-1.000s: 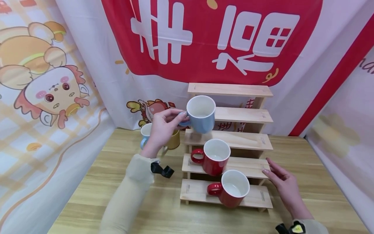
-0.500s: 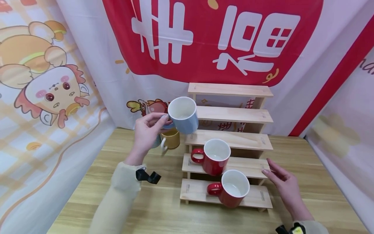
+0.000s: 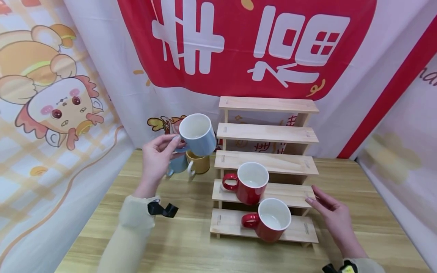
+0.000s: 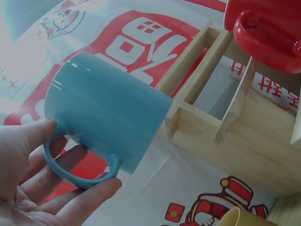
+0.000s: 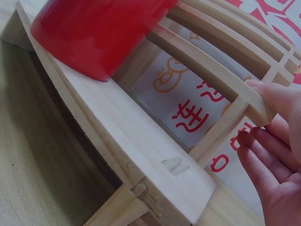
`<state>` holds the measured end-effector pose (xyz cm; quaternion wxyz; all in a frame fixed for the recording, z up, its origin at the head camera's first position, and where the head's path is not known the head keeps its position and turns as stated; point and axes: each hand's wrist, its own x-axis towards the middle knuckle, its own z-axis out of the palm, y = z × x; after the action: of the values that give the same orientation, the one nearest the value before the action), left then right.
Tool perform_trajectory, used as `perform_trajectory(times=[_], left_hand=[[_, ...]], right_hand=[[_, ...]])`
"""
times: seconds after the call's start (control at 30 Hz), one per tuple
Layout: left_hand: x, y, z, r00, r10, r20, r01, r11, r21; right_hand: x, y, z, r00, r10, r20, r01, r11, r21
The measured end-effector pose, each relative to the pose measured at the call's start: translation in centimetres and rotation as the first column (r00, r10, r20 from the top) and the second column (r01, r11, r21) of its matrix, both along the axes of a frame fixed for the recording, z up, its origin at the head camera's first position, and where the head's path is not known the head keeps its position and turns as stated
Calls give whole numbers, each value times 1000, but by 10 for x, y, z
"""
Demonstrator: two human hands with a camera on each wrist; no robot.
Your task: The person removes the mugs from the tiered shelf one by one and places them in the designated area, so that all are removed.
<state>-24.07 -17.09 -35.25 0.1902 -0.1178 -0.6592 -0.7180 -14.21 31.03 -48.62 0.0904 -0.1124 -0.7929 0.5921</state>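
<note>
My left hand (image 3: 155, 161) pinches the handle of a light blue mug (image 3: 199, 142), white inside, held up left of a wooden stepped rack (image 3: 266, 132). In the left wrist view the thumb presses the top of that handle, with fingers through and below it. At the rack's right end, my right hand (image 3: 332, 218) grips the edge of the second step from the front, thumb on the board. A red mug (image 3: 252, 191) stands on that step. Another red mug (image 3: 271, 229) stands on the lowest step. Both red handles point left.
Behind the held mug, a second light blue mug (image 3: 178, 163) and a yellow mug (image 3: 201, 165) stand on the wood-grain table (image 3: 184, 235), left of the rack. A printed cloth (image 3: 191, 91) hangs close behind the rack.
My left hand has carried the blue mug leftward, from over the rack's left part to beside it, uncovering the upper steps. The right hand and the red mugs have stayed put.
</note>
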Motion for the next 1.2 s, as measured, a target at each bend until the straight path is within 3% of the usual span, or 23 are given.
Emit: perform_trajectory(times=[0.27,0.6,0.77,1.0,1.2], left_hand=[[4,-21,-9,996,80,36,-82,996,37],[14,-49,-19,980,182,84,-191,975,115],[18,-60,-25,969,223,109,-235,965,115],[17,-70,-32,958,262,113,-275,954,123],[15,-76,-37,948,287,139,-305,943,132]], right_hand=[[-1,0,-1,1000,-3,-1,3,999,35],[-1,-1,0,1000,-5,-12,6,999,53],[1,1,-1,999,9,-30,-7,998,63],[4,0,-2,994,65,-91,-62,997,35],[4,1,-2,995,59,-80,-56,998,35]])
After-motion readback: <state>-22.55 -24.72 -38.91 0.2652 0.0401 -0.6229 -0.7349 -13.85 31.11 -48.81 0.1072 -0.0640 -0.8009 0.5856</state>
